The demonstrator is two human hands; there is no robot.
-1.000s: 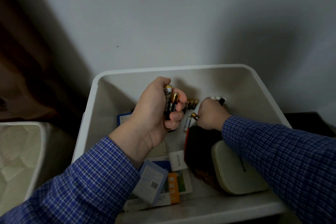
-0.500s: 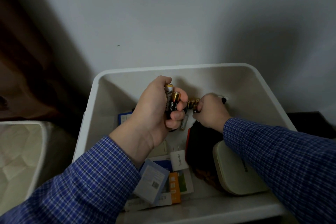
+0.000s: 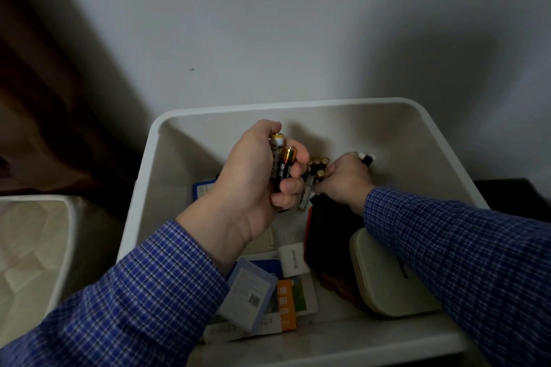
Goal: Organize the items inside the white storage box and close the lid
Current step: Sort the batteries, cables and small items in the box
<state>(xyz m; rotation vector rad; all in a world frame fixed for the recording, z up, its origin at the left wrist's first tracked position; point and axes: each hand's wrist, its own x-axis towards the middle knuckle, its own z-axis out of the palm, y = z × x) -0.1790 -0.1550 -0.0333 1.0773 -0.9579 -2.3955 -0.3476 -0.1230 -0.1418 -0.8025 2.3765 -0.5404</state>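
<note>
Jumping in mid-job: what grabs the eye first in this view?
The left hand grips a few batteries above the white storage box. Beside it, low near the back wall, the right hand pinches more batteries. A cream case fills the near right corner.

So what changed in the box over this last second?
The right hand moved from the floor of the white storage box up toward the upright batteries at the back, and now pinches a gold-tipped battery against that cluster. A loose white battery slid slightly. The left hand kept its grip on its held batteries; the rest stayed put.
</note>
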